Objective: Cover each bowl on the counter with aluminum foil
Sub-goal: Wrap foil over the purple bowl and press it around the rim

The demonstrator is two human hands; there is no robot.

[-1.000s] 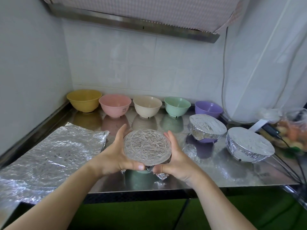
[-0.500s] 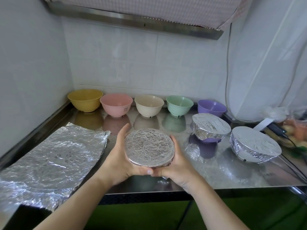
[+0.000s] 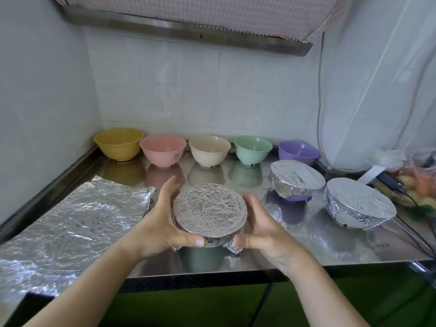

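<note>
A green bowl with crinkled foil over its top [image 3: 210,208] is near the front of the steel counter [image 3: 306,244]. My left hand [image 3: 160,223] grips its left side, thumb pressing the foil at the front. My right hand [image 3: 266,232] cups the right side, its thumb pinching a loose foil corner while the fingers stand slightly off the rim. Whether the bowl rests on the counter or is just above it I cannot tell. A wrinkled foil sheet [image 3: 77,220] lies flat to the left.
Along the back wall stand uncovered yellow [image 3: 118,143], pink [image 3: 162,149], cream [image 3: 209,151], green [image 3: 253,148] and purple [image 3: 298,152] bowls. Two foil-covered bowls [image 3: 296,180] [image 3: 358,204] sit at the right. Cables and a bag of food lie at the far right.
Both hands have worked round the bowl's rim, pressing the foil down. My right fingers have eased slightly off the side. The bowl sits a little farther from me.
</note>
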